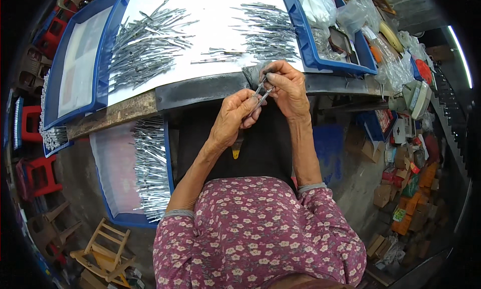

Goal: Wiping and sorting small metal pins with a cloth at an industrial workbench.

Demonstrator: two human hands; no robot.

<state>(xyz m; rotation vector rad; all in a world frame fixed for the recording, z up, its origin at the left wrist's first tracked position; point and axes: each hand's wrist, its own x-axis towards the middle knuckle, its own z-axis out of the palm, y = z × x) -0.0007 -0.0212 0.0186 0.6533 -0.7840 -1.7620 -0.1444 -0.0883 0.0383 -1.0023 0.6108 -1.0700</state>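
Observation:
My left hand and my right hand meet just off the near edge of the worktable. Thin silvery metal pieces are pinched between the fingertips of both; fingers hide much of them, so their exact kind and number do not show. On the white tabletop beyond, a large heap of slender grey metal rods lies to the left and another heap of similar rods to the right. A few loose rods lie between the heaps. Beside my right fingers, a dark grey patch covers the table edge.
A blue tray sits at the table's left end; a blue bin with plastic bags stands at the right. Below left, another blue tray holds shiny rods. Red stools, a wooden chair and cartons crowd the floor.

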